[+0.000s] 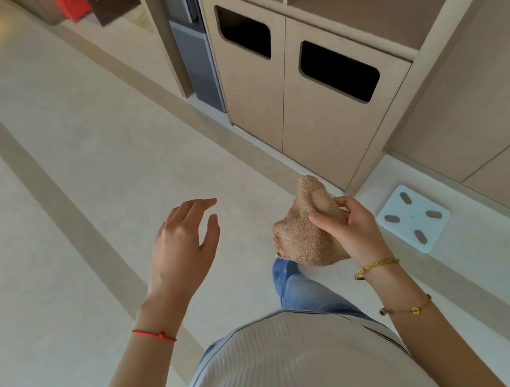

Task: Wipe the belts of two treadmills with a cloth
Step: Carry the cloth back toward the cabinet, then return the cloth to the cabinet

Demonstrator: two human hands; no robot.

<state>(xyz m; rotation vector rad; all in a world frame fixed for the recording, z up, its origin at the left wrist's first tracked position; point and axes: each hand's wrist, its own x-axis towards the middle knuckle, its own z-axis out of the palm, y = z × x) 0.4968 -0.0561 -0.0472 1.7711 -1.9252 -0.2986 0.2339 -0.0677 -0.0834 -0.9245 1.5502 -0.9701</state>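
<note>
Loosely bunched tan terry cloth (309, 225), right hand (350, 229)

– How is the left hand (184, 239) placed?
– Out in front, back of the hand up, fingers relaxed and slightly spread, thumb apart, holding nothing. A red string sits on that wrist.
– And the right hand (350, 229)?
– Raised at about the same level, thumb and fingers pinching a bunched tan cloth (307, 228). That forearm wears two gold bracelets. Both arms are bare.
</note>
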